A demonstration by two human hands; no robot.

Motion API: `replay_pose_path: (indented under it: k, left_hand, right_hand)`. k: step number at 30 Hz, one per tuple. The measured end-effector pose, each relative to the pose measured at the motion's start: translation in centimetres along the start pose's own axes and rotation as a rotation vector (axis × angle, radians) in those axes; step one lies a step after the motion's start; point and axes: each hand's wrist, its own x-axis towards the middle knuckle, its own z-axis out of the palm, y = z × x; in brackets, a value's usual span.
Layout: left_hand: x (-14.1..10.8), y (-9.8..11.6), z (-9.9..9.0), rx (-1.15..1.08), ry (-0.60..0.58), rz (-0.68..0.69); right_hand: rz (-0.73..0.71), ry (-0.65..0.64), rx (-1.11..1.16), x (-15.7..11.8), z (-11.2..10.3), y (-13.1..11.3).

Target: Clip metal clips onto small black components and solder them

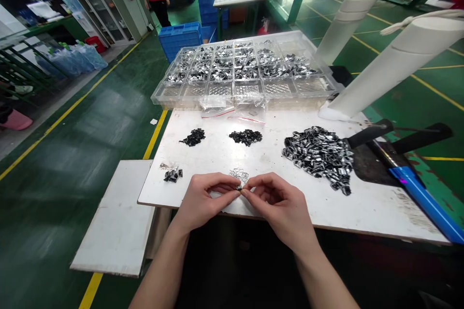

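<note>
The left hand and right hand are together, pinching a small metal piece between their fingertips above the near edge of a white work table, just beside a tangle of silvery wire; a heap of black-and-silver metal pieces lies to the right.

The person's left hand and right hand have a passage forward over the long white work board, between a small black heap of metal clips and a second small black heap. More to the right, a large black-and-silver heap of clips stands in the way, with black-handled tools and a long blue plastic strip behind it. At the far edge, a transparent plastic compartment tray blocks the forward reach, and two white cylinder tubes stand at its right side.
</note>
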Motion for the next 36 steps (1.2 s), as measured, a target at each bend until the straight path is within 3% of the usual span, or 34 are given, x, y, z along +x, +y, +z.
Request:
replay_pose_path:
  k: [7,15,25,36]
  left_hand:
    - [0.0,0.1,-0.1,-0.024,-0.036,0.042]
    - [-0.1,0.0,-0.1,0.015,0.071,0.075]
    - [-0.3,-0.5,0.3,-0.008,0.047,0.094]
    - [0.1,-0.2,0.2,0.116,0.005,0.344]
  right_hand:
    - [-0.010,0.004,0.068,-0.2,0.2,-0.5]
    - [0.076,-0.008,0.207,-0.2,-0.2,-0.8]
    - [0.150,-0.033,0.333,0.3,-0.2,-1.0]
    - [0.144,-0.064,0.275,0.3,-0.5,-0.4]
